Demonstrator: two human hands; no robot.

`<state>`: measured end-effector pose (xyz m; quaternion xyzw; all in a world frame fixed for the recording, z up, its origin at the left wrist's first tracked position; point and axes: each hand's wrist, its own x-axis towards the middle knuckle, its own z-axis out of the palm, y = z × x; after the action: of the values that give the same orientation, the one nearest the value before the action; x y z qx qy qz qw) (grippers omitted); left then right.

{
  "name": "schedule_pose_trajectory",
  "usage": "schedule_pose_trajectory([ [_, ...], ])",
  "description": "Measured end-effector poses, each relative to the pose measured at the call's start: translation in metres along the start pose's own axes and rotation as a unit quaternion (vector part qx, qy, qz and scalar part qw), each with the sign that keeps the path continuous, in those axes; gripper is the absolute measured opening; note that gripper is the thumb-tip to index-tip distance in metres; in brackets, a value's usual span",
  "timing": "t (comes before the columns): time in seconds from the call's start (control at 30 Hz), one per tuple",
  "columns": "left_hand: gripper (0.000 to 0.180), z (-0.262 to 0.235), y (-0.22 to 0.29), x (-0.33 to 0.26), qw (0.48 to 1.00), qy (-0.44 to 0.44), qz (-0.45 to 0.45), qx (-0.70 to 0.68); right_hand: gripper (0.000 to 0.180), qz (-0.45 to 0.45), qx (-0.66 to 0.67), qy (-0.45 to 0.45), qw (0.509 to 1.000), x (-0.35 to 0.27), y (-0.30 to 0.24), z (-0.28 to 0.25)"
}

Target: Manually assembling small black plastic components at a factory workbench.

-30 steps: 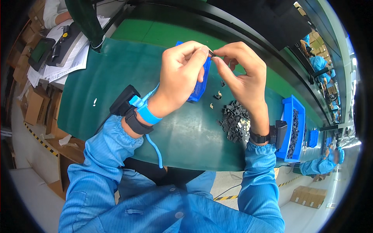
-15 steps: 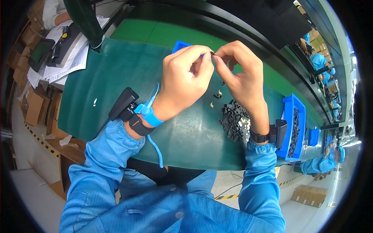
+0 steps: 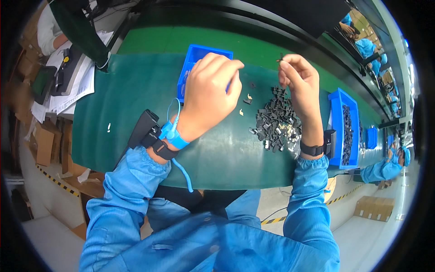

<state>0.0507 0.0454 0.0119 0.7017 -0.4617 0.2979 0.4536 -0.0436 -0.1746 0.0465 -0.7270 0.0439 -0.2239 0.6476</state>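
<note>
My right hand (image 3: pixel 302 84) is raised over the far side of the green table, thumb and forefinger pinching a small black plastic part (image 3: pixel 280 59). To its left, my left hand (image 3: pixel 209 97) hovers in front of a blue bin (image 3: pixel 210 48) and hides much of it. The left fingers are bent, with a gap between thumb and forefinger, and nothing shows in them. Below and left of my right hand lies a loose pile of small black plastic parts (image 3: pixel 273 119). Small cream pieces (image 3: pixel 288 132) are mixed into its right side, and a few lie apart.
A long blue bin (image 3: pixel 336 143) with many black parts stands at the table's right. A blue wrist strap (image 3: pixel 180 141) with a coiled cord hangs from my left wrist. Papers (image 3: pixel 84 88) and a dark post (image 3: pixel 81 34) are at the far left. Other people sit along the right.
My hands, together before, have moved apart. The right one keeps the black part and has gone right; the left one has drawn back slightly left, and more of the blue bin shows behind it.
</note>
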Motion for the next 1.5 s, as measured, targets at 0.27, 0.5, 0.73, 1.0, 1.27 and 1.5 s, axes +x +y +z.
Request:
schedule_pose_trajectory([
  [0.27, 0.032, 0.03, 0.026, -0.02, 0.971, -0.189, 0.11, 0.098, 0.013, 0.081, 0.147, 0.06, 0.984, -0.011, 0.037, -0.041],
  [0.5, 0.02, 0.031, 0.032, -0.022, 0.946, -0.253, 0.137, 0.153, 0.013, 0.069, 0.115, 0.024, 0.991, -0.013, 0.046, -0.026],
  [0.73, 0.015, 0.04, 0.031, -0.03, 0.956, -0.227, 0.136, 0.124, 0.013, 0.065, 0.077, 0.025, 0.995, -0.023, 0.033, -0.017],
  [1.0, 0.024, 0.022, 0.036, -0.016, 0.996, -0.017, -0.005, -0.083, 0.029, -0.037, 0.077, 0.015, 0.996, -0.033, 0.026, -0.001],
  [1.27, 0.022, 0.022, 0.032, -0.018, 0.777, -0.005, -0.333, -0.534, 0.03, -0.022, 0.164, -0.043, 0.985, -0.054, 0.018, 0.023],
  [1.5, 0.02, 0.02, 0.034, -0.022, 0.685, -0.017, -0.381, -0.621, 0.024, 0.057, 0.306, -0.065, 0.948, -0.055, 0.019, 0.032],
])
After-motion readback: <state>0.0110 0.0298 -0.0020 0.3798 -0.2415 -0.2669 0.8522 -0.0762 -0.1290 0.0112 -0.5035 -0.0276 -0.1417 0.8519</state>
